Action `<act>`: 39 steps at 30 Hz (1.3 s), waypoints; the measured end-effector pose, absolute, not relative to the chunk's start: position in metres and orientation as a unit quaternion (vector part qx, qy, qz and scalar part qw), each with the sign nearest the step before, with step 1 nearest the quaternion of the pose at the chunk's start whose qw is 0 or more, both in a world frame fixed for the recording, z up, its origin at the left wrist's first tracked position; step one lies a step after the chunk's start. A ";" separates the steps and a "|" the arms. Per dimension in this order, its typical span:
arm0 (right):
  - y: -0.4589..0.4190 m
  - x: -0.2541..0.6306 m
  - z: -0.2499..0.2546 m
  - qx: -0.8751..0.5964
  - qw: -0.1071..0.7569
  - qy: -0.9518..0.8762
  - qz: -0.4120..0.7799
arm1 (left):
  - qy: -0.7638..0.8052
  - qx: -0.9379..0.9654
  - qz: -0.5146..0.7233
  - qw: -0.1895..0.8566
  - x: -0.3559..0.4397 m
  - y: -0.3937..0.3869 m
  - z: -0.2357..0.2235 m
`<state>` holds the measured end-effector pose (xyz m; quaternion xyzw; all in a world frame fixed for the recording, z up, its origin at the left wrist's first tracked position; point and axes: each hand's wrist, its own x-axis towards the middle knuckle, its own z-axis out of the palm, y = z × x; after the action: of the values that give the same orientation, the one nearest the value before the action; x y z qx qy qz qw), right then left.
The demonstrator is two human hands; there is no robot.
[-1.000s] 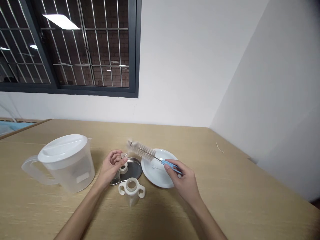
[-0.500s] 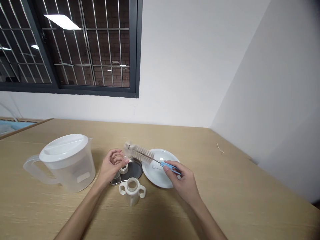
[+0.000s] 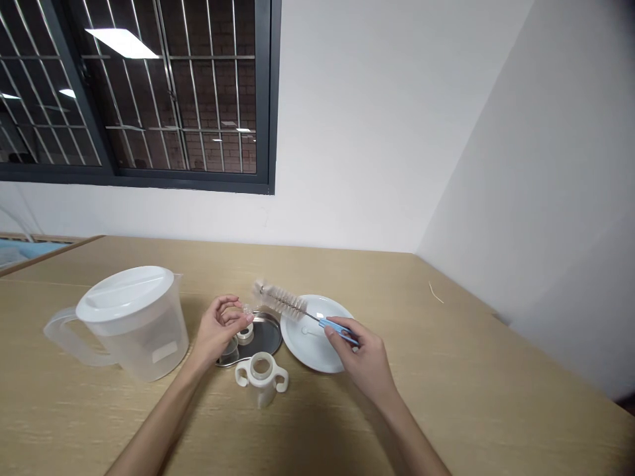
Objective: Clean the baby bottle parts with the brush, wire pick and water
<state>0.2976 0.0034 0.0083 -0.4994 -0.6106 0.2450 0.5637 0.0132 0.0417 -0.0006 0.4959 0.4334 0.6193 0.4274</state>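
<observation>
My right hand (image 3: 364, 354) grips the blue handle of a bottle brush (image 3: 282, 301), whose pale bristles point up and left above the tray and plate. In my left hand (image 3: 218, 330), the thumb and fingers pinch a small clear piece that looks like a bottle nipple (image 3: 247, 309). Just left of it, the brush tip is apart from that piece. Beneath my left hand, a metal tray (image 3: 268, 338) carries a white ring collar (image 3: 245, 334) and a clear cap (image 3: 229, 350). A baby bottle (image 3: 262, 380) with two cream handles stands upright and uncapped in front of the tray.
A lidded plastic pitcher (image 3: 141, 324) stands at the left, its handle facing left. Right of the tray lies a white plate (image 3: 317, 357). A thin pale strand (image 3: 436, 293) is on the table (image 3: 471, 370) at the far right. Walls and a barred window (image 3: 173, 99) border the back.
The brush head has shifted slightly to the right, away from my left fingers. My left hand has moved very little, and the items on the table stay put.
</observation>
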 end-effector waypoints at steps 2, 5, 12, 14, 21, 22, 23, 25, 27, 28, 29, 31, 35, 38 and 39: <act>0.005 0.299 0.008 -0.508 0.564 -0.607 0.236 | 0.435 0.494 0.617 0.431 0.014 0.041 0.000; 0.007 0.303 0.010 -0.522 0.568 -0.595 0.226 | 0.435 0.497 0.613 0.433 0.014 0.041 -0.001; 0.009 0.305 0.015 -0.534 0.609 -0.540 0.229 | 0.476 0.574 0.581 0.326 0.014 0.043 -0.011; 0.009 0.305 0.015 -0.535 0.615 -0.530 0.232 | 0.493 0.604 0.563 0.274 0.015 0.041 -0.011; 0.009 0.307 0.018 -0.541 0.620 -0.516 0.239 | 0.514 0.744 0.405 0.135 0.015 0.035 -0.010; 0.009 0.307 0.018 -0.541 0.620 -0.516 0.238 | 0.514 0.760 0.379 0.120 0.014 0.035 -0.011; 0.009 0.307 0.018 -0.541 0.620 -0.517 0.236 | 0.513 0.772 0.360 0.110 0.013 0.035 -0.012; 0.009 0.307 0.018 -0.541 0.620 -0.519 0.233 | 0.509 0.785 0.337 0.103 0.013 0.035 -0.014; 0.009 0.307 0.017 -0.538 0.623 -0.519 0.231 | 0.507 0.792 0.322 0.108 0.012 0.036 -0.016; 0.009 0.307 0.017 -0.536 0.624 -0.519 0.231 | 0.505 0.795 0.316 0.111 0.012 0.036 -0.017; 0.009 0.307 0.016 -0.536 0.625 -0.520 0.229 | 0.501 0.799 0.311 0.115 0.012 0.036 -0.018; 0.010 0.307 0.015 -0.535 0.624 -0.522 0.228 | 0.489 0.810 0.302 0.118 0.012 0.036 -0.020; 0.011 0.308 0.013 -0.534 0.624 -0.521 0.233 | 0.480 0.817 0.300 0.109 0.011 0.038 -0.025; 0.012 0.309 0.012 -0.538 0.618 -0.524 0.233 | 0.481 0.819 0.296 0.106 0.009 0.039 -0.028; 0.012 0.309 0.012 -0.540 0.616 -0.525 0.233 | 0.482 0.819 0.293 0.105 0.009 0.040 -0.029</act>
<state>0.3087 0.0117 0.0119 -0.5397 -0.5249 0.2327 0.6157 0.0085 0.0396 -0.0294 0.8190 0.4823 0.2927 0.1046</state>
